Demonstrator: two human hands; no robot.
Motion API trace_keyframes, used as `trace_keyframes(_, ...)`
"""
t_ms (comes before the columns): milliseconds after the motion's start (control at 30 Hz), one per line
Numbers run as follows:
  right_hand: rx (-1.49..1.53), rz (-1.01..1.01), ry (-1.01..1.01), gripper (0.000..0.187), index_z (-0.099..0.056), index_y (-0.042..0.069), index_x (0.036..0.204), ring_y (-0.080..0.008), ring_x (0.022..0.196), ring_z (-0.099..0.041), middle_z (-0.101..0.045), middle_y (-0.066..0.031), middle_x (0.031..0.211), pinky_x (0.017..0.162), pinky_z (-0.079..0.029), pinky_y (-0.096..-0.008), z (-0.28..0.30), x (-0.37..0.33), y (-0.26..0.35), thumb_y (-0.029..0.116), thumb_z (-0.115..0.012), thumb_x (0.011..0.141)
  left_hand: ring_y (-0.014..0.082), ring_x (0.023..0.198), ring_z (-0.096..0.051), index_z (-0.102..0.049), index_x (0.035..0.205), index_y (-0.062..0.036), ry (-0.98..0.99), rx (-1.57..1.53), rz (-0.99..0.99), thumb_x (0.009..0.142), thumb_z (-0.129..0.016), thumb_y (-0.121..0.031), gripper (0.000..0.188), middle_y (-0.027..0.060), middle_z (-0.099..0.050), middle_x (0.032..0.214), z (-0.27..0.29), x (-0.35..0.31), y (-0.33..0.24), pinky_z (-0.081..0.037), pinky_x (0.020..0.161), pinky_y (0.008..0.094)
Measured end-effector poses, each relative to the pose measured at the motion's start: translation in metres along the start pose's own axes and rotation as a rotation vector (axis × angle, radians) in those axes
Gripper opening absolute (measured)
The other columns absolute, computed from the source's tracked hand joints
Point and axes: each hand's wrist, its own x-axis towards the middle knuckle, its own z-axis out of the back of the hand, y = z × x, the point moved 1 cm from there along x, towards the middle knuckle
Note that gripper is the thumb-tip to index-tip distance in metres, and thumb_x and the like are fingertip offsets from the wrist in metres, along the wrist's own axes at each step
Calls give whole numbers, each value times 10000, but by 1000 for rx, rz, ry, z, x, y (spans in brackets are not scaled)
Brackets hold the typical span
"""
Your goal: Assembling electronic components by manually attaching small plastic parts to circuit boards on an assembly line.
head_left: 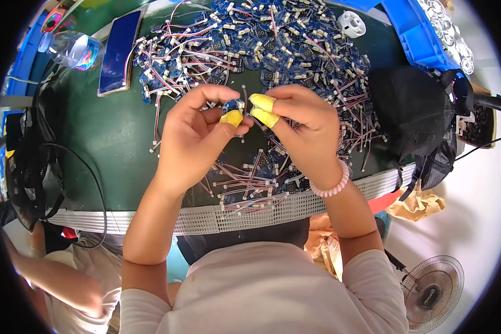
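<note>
My left hand (190,136) pinches a small blue circuit board (232,104) with a white connector on it; a yellow finger cot covers the thumb. Close to the board's right side, my right hand (310,123) has thumb and forefinger pressed together, both in yellow cots. Whatever is between those two tips is too small to make out. A short thin wire (245,92) shows in the gap between the hands. Beyond them lies a wide heap of blue circuit boards (295,50). Short cables with white plugs (250,183) lie in a bunch nearer to me.
On the left stand a clear plastic bottle (72,50) and a flat dark-blue-faced device (119,53). A white round part (351,24) and a blue bin (423,42) are at the far right. Black mesh bags (406,111) hang at the table's right edge. Another person's arm (61,281) is at lower left.
</note>
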Motion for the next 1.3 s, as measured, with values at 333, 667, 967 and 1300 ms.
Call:
trace_keyframes(333, -310, 385, 9, 227, -678, 18, 906, -234, 736, -620, -641, -80, 807, 631, -484, -306, -4, -1, 12, -62, -647, 696, 170, 910, -622, -527, 990, 12, 48, -147, -4, 770, -571, 130, 254, 99, -603, 985, 6, 0, 4, -525, 786, 260)
trace_keyframes(667, -56, 71, 119, 198, -629, 21, 901, -201, 618, -573, -598, -70, 743, 585, -425, -298, -2, -3, -3, -15, -645, 707, 156, 902, -621, -559, 991, 30, -33, -34, -50, 765, -594, 137, 252, 125, -627, 1000, 9, 1, 3, -522, 799, 257)
trace_keyframes(967, 58, -32, 50, 167, -624, 10, 887, -109, 554, -479, -526, -39, 666, 492, -362, -239, -3, 1, 2, -13, -653, 724, 188, 946, -627, -582, 1100, 44, -93, -21, -88, 864, -533, 69, 242, 129, -615, 1055, -1, 2, 1, -513, 874, 290)
trace_keyframes(1300, 82, 7, 31, 151, -619, 31, 843, -176, 541, -496, -522, -54, 644, 517, -377, -285, -6, 0, -1, 10, -660, 699, 159, 898, -630, -603, 1074, 35, -93, 4, -76, 835, -574, 78, 245, 108, -630, 1014, 5, 1, 6, -532, 816, 268)
